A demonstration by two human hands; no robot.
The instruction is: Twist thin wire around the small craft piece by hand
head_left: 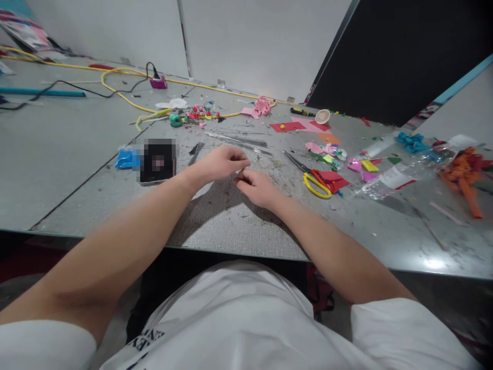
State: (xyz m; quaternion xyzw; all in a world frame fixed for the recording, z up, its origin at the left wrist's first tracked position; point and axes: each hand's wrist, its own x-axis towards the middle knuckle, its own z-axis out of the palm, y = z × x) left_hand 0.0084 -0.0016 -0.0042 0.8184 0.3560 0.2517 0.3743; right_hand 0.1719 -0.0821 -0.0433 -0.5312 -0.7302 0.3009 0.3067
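Note:
Over the grey table my left hand [225, 160] and my right hand [257, 187] come together, fingertips close to each other. The fingers of both are pinched closed. Whatever lies between them is too small or too hidden to make out; only a dark bit shows near the right fingertips. Just beyond the hands lies a bundle of thin wire-like sticks [242, 141]. A few short dark strips [196, 152] rest beside my left wrist. To the right of my right hand are scissors [316, 184] with yellow and red handles, lying on the table.
A partly blurred dark device [157, 162] and a blue packet [127, 158] lie left. Coloured scraps [198, 114] and a yellow cable [115, 90] are at the back. A clear plastic bottle [408, 172] and orange balloons [464, 177] lie right. The table's front edge [231, 253] is near my body.

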